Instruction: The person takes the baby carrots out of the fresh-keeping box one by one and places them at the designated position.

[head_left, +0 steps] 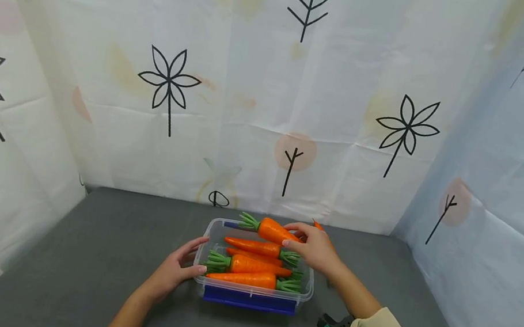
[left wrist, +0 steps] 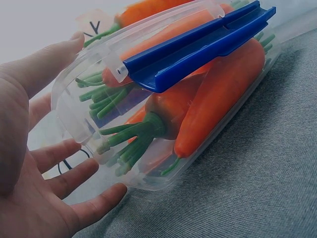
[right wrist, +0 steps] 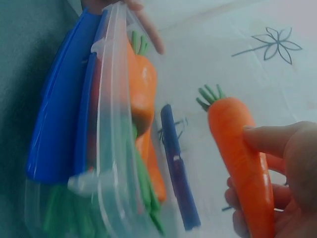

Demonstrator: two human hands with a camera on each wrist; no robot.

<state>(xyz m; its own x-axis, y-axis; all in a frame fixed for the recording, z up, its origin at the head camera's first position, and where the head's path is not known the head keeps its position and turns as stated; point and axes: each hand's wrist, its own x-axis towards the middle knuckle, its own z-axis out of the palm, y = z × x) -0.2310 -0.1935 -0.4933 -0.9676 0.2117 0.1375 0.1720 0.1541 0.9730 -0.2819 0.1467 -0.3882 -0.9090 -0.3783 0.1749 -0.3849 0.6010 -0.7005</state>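
Observation:
A clear plastic box [head_left: 308,297] with blue clips stands on the table, with several orange carrots [head_left: 251,266] lying crosswise in it. My right hand [head_left: 316,250] holds one more carrot [right wrist: 237,144] over the box's far right part. Thumb and fingers grip its body, and its green stalks point left. At the left side of the box is my left hand [head_left: 176,269], thumb by the rim, its fingers [left wrist: 101,202] spread and nearly straight along the clear wall. In the left wrist view the carrots in the box show through its side.
A blue clip [head_left: 249,300] hangs on the box's near side and another blue clip [right wrist: 179,168] on the far side. Beyond my right hand a small orange tip [head_left: 317,225] shows. Grey cloth covers the table [head_left: 121,244]; patterned white curtains [head_left: 252,97] enclose it.

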